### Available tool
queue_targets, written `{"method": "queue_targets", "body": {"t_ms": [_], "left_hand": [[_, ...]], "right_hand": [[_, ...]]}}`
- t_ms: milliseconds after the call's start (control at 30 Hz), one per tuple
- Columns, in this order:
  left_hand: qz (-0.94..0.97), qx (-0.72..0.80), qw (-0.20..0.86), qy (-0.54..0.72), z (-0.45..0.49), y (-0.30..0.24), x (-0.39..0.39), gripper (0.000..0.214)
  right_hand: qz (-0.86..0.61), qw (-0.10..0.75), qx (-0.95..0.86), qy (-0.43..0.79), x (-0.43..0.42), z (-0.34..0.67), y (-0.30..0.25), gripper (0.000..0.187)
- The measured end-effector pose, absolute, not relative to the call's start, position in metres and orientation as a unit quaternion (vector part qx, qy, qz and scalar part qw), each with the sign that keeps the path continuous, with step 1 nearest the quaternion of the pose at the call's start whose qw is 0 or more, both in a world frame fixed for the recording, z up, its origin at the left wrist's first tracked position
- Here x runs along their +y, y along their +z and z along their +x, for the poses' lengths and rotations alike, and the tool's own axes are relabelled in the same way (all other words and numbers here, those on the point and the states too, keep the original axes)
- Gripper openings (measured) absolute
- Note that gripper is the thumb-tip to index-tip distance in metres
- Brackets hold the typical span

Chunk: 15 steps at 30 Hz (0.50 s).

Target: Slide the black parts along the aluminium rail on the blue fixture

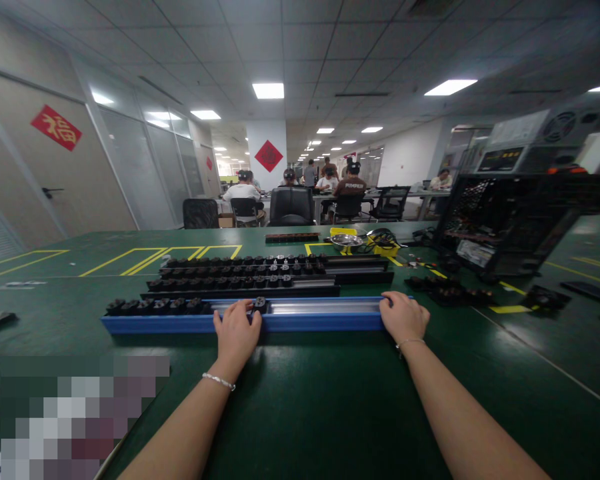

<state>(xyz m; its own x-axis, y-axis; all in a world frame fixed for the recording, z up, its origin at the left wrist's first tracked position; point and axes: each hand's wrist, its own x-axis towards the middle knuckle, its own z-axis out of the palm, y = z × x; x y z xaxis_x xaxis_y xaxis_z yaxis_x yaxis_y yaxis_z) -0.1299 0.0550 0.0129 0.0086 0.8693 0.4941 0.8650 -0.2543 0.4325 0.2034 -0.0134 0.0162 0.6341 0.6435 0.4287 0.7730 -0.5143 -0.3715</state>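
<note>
Head view. The blue channel (325, 323) lies crosswise on the bench (330, 407), in front of the person. The hands are apart, both in contact with the channel: the left hand (237, 328) reaches over its middle, next to a single black part (260, 305); the right hand (405, 316) is at its right end. How tightly the fingers close cannot be determined.

Caution: uneven pressure from the two hands could turn or tip the channel. A push on the single part while it sits askew could jam it, and a sideways slip of the left hand could disturb the adjacent row of black parts (155, 307).

Containers: the blue channel carries this row at its left; its right stretch shows bare metal. Behind it, black channels (316, 291) hold further rows of similar parts. Farther back stands a metal bowl (347, 240); its contents are indistinct. Beside it, dark cables (383, 237) lie over a yellow tray (391, 253). An open computer case (505, 233) stands at right.
</note>
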Motion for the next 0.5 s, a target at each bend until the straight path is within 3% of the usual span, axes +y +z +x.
{"method": "queue_targets", "body": {"t_ms": [500], "left_hand": [[0.715,0.605,0.002,0.35,-0.131,0.0107,0.0571,0.029]], "right_hand": [[-0.856,0.282,-0.413,-0.127,-0.0118,0.2058,0.0131,0.035]]}}
